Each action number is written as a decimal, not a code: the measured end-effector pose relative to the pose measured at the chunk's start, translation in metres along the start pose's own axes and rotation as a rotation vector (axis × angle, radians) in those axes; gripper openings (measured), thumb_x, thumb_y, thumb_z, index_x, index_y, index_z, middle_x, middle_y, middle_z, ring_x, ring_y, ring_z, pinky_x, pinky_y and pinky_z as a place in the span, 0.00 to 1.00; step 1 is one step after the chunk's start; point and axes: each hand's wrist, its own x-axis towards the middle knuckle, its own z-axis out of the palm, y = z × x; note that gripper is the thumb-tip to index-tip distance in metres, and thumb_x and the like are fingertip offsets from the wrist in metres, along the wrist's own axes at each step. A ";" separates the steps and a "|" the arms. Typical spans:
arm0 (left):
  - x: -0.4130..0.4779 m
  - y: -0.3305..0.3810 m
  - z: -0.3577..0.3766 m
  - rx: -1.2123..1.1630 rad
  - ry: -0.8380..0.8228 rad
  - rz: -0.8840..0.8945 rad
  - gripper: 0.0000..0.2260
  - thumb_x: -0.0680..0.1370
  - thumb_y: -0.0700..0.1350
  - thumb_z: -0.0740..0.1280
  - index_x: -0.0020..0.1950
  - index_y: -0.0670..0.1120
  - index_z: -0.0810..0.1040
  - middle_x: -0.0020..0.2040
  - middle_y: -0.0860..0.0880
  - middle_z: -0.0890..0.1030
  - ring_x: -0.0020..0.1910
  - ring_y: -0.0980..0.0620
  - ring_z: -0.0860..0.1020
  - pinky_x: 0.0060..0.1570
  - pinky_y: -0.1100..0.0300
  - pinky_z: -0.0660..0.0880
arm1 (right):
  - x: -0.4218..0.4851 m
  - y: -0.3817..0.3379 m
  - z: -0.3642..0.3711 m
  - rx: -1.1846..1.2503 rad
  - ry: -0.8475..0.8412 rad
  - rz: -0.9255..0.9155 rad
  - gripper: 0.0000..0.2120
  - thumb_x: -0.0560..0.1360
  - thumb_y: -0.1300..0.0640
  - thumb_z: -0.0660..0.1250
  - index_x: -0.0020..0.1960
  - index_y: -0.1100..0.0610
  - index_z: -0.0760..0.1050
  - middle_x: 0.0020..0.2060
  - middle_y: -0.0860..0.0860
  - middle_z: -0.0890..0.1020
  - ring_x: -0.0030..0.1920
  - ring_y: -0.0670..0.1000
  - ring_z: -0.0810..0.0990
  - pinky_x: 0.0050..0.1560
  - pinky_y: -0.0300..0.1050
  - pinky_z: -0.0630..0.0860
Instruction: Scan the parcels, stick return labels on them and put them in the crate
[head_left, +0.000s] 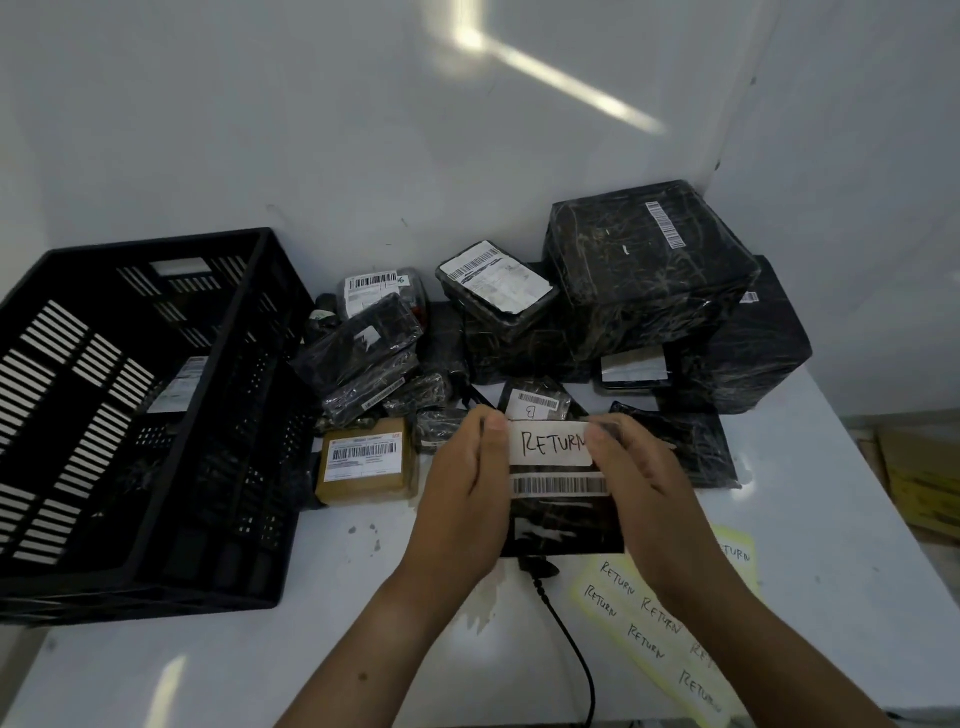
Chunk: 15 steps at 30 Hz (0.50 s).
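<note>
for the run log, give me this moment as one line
step: labelling | left hand: grips parcel, thumb on return label | right hand: same | parcel: not in crate

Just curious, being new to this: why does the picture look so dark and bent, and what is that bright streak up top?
Head view: dim overall; the streak is light reflecting off the wall; the wide-angle lens bows the crate and table edges; the piled black parcels lose detail; the RETURN label on the parcel gripped by the left hand and right hand reads sharply.

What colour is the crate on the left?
The crate is black, with slotted walls; head view shows it.
</note>
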 end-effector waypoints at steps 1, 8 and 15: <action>0.002 -0.001 -0.004 -0.007 0.000 0.005 0.18 0.84 0.54 0.51 0.45 0.45 0.72 0.37 0.53 0.77 0.35 0.61 0.74 0.36 0.70 0.70 | 0.000 0.001 -0.001 0.013 -0.032 0.035 0.05 0.81 0.57 0.63 0.54 0.52 0.77 0.45 0.46 0.86 0.45 0.43 0.85 0.43 0.38 0.81; 0.018 -0.033 -0.079 0.337 -0.015 0.158 0.16 0.83 0.61 0.54 0.67 0.59 0.73 0.57 0.64 0.81 0.58 0.64 0.78 0.56 0.62 0.76 | 0.023 0.005 0.020 0.040 0.029 0.074 0.13 0.79 0.60 0.67 0.62 0.53 0.75 0.50 0.45 0.87 0.52 0.45 0.85 0.50 0.39 0.82; 0.016 -0.071 -0.253 0.810 0.207 0.257 0.20 0.82 0.54 0.59 0.67 0.45 0.77 0.67 0.50 0.78 0.65 0.52 0.76 0.66 0.53 0.71 | 0.059 -0.010 0.103 0.002 -0.060 0.058 0.17 0.79 0.55 0.66 0.68 0.48 0.73 0.49 0.43 0.87 0.50 0.44 0.85 0.55 0.48 0.81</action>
